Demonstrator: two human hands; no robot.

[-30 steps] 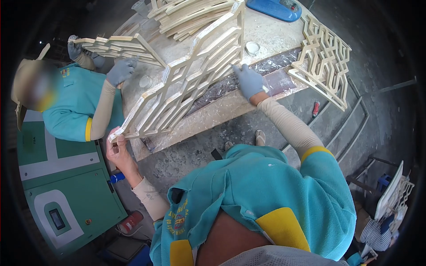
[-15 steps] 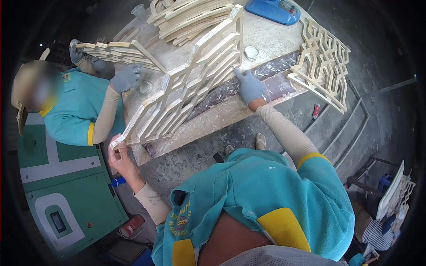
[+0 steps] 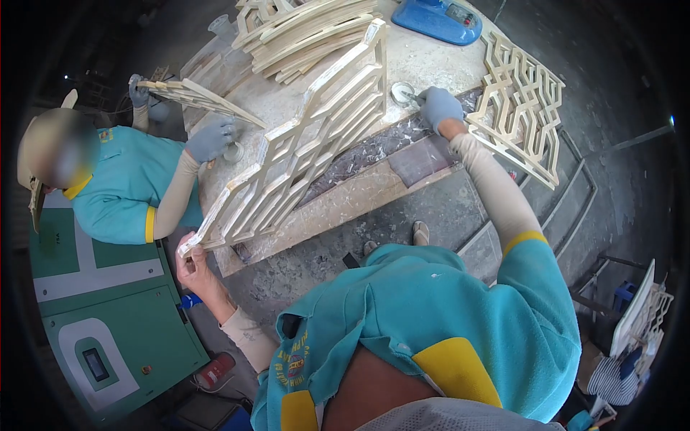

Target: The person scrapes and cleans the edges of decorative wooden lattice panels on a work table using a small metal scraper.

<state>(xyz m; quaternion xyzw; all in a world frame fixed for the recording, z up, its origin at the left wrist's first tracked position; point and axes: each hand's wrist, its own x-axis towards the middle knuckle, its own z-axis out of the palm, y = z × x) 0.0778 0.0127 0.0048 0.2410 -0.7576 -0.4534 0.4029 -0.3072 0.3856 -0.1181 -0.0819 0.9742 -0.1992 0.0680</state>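
A pale wooden lattice panel (image 3: 287, 136) stands tilted over the table, with white smears along its upper edge. My bare left hand (image 3: 194, 266) is closed around its near lower corner. At the table's front side my gloved right hand (image 3: 440, 108) is apart from the panel, fingers drawn together over a small round tub of white paste (image 3: 404, 93). A thin dark shape runs from those fingertips into the tub; I cannot tell what it is.
Stacked curved wooden pieces (image 3: 316, 36) and a blue scale (image 3: 440, 20) sit at the back of the worktable (image 3: 345, 190). Another lattice panel (image 3: 519, 108) leans at its right end. Opposite, a co-worker (image 3: 118, 179) in gloves handles a similar panel (image 3: 205, 99). A green cabinet (image 3: 122, 316) stands left.
My right hand has left the panel's edge and moved right and up to the tub. My left hand keeps its hold on the corner. The co-worker's panel has dipped slightly.
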